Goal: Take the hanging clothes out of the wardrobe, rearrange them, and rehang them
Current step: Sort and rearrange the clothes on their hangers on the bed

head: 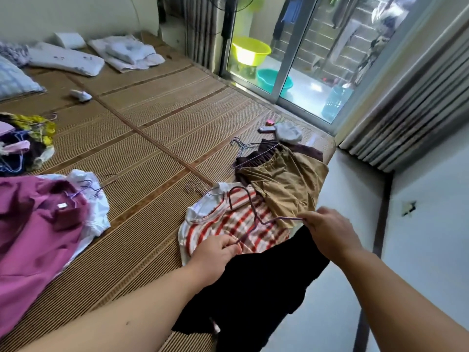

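A purple wire hanger (250, 212) lies over a red-and-white striped top (228, 227) on the bed mat. My left hand (215, 252) pinches the hanger's near end, and my right hand (327, 232) grips its far end. Beneath both hands a black garment (256, 295) hangs over the bed's edge. Tan shorts (284, 184) and a dark maroon garment (251, 158) on a hanger lie just beyond the striped top. A magenta shirt (33, 232) on a hanger covers a white garment (94, 209) at the left.
A pile of mixed clothes and hangers (25, 141) sits at the far left. Pillows and folded bedding (66, 59) lie at the head of the woven mat (157, 118). A grey cloth (288, 133) and remote (266, 129) rest near the glass door (299, 59). Curtain (406, 118) at right.
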A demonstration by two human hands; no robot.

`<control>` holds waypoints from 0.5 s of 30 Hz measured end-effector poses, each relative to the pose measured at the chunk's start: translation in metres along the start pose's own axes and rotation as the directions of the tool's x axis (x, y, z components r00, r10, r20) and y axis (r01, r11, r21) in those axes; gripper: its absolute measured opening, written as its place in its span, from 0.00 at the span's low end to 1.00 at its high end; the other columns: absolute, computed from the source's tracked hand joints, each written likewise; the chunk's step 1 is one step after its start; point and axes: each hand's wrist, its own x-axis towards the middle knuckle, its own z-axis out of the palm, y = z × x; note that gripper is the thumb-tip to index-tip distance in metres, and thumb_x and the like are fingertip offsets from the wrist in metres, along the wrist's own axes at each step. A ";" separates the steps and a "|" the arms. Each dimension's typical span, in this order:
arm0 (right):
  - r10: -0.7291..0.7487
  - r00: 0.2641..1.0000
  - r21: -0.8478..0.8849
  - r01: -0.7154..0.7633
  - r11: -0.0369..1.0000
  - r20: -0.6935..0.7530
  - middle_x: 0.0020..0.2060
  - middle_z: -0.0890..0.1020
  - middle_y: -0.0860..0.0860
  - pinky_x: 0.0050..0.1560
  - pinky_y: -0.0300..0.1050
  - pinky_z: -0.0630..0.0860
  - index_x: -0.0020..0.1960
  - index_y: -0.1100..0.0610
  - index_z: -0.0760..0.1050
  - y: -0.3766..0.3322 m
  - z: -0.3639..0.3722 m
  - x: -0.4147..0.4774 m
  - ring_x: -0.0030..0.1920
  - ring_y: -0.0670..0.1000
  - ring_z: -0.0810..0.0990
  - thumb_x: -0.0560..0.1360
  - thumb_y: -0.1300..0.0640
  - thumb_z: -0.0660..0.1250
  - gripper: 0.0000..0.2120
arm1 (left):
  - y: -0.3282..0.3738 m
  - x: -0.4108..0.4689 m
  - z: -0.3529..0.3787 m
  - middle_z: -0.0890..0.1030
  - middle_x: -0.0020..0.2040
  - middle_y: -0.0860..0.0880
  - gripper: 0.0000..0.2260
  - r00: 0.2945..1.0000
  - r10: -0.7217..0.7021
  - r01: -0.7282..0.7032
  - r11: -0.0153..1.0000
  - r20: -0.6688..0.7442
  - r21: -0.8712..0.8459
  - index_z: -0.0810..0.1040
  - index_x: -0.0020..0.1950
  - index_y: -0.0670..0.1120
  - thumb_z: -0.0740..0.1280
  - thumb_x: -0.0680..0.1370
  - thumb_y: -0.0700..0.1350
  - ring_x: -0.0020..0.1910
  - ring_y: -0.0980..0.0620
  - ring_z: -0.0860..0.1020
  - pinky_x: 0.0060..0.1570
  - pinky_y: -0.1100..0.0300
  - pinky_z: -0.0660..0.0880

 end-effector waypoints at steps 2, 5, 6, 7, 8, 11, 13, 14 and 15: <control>-0.031 0.999 0.003 0.031 1.000 0.025 0.40 0.74 0.48 0.42 0.47 0.72 0.56 0.40 0.80 -0.003 0.005 0.032 0.44 0.54 0.75 0.78 0.49 0.61 0.11 | -0.002 0.019 -0.006 0.77 0.33 0.58 0.11 0.999 -0.045 0.045 0.998 0.000 -0.040 0.76 0.37 0.52 0.64 0.80 0.46 0.32 0.63 0.74 0.34 0.68 0.68; -0.098 0.994 -0.002 0.098 0.995 0.050 0.42 0.79 0.51 0.44 0.48 0.72 0.56 0.40 0.80 -0.008 0.019 0.076 0.46 0.57 0.77 0.77 0.51 0.63 0.11 | -0.010 0.047 -0.018 0.78 0.35 0.57 0.09 0.994 -0.101 0.100 0.994 -0.028 -0.036 0.77 0.39 0.51 0.64 0.79 0.47 0.36 0.61 0.74 0.36 0.67 0.68; -0.123 0.990 -0.007 0.124 0.992 0.071 0.42 0.78 0.50 0.45 0.48 0.72 0.56 0.40 0.80 -0.009 0.026 0.093 0.47 0.57 0.77 0.77 0.51 0.62 0.12 | -0.014 0.059 -0.022 0.78 0.36 0.57 0.09 0.992 -0.122 0.121 0.992 -0.044 -0.025 0.76 0.40 0.51 0.64 0.79 0.47 0.36 0.61 0.74 0.35 0.67 0.68; -0.147 0.984 -0.018 0.149 0.989 0.099 0.42 0.77 0.49 0.45 0.47 0.72 0.57 0.38 0.78 -0.010 0.033 0.108 0.47 0.56 0.77 0.78 0.50 0.61 0.12 | -0.018 0.071 -0.025 0.77 0.36 0.57 0.08 0.988 -0.146 0.145 0.989 -0.059 -0.014 0.76 0.40 0.51 0.64 0.79 0.48 0.35 0.62 0.73 0.34 0.69 0.67; -0.178 0.976 -0.034 0.184 0.982 0.129 0.43 0.77 0.49 0.46 0.46 0.72 0.59 0.37 0.77 -0.011 0.042 0.126 0.48 0.54 0.77 0.78 0.49 0.60 0.13 | -0.024 0.084 -0.029 0.76 0.34 0.57 0.09 0.982 -0.173 0.172 0.985 -0.080 -0.017 0.75 0.40 0.51 0.64 0.79 0.48 0.33 0.63 0.72 0.32 0.71 0.66; -0.265 0.943 -0.008 0.272 0.962 0.203 0.46 0.78 0.49 0.48 0.46 0.73 0.62 0.36 0.74 -0.013 0.069 0.175 0.49 0.54 0.78 0.79 0.49 0.59 0.15 | -0.040 0.123 -0.038 0.77 0.34 0.57 0.09 0.958 -0.255 0.249 0.967 -0.132 -0.060 0.76 0.38 0.51 0.65 0.78 0.49 0.34 0.60 0.74 0.37 0.66 0.69; -0.323 0.916 0.044 0.322 0.946 0.238 0.47 0.79 0.52 0.48 0.45 0.73 0.62 0.39 0.75 -0.012 0.097 0.212 0.49 0.55 0.78 0.78 0.51 0.61 0.15 | -0.055 0.158 -0.041 0.79 0.40 0.57 0.05 0.934 -0.301 0.295 0.953 -0.191 -0.061 0.79 0.45 0.51 0.66 0.78 0.50 0.43 0.56 0.77 0.42 0.63 0.71; -0.343 0.904 0.066 0.338 0.939 0.256 0.47 0.79 0.53 0.47 0.44 0.72 0.62 0.41 0.76 -0.012 0.112 0.231 0.48 0.56 0.78 0.78 0.52 0.62 0.15 | -0.062 0.174 -0.042 0.80 0.42 0.58 0.05 0.916 -0.326 0.321 0.945 -0.233 -0.063 0.80 0.48 0.52 0.66 0.77 0.51 0.45 0.56 0.77 0.42 0.64 0.70; -0.355 0.896 0.082 0.346 0.935 0.268 0.46 0.78 0.53 0.45 0.43 0.70 0.61 0.42 0.77 -0.013 0.125 0.248 0.48 0.56 0.78 0.77 0.53 0.63 0.15 | -0.068 0.189 -0.043 0.80 0.44 0.58 0.06 0.895 -0.353 0.348 0.935 -0.273 -0.070 0.80 0.50 0.52 0.67 0.77 0.52 0.46 0.55 0.77 0.42 0.64 0.71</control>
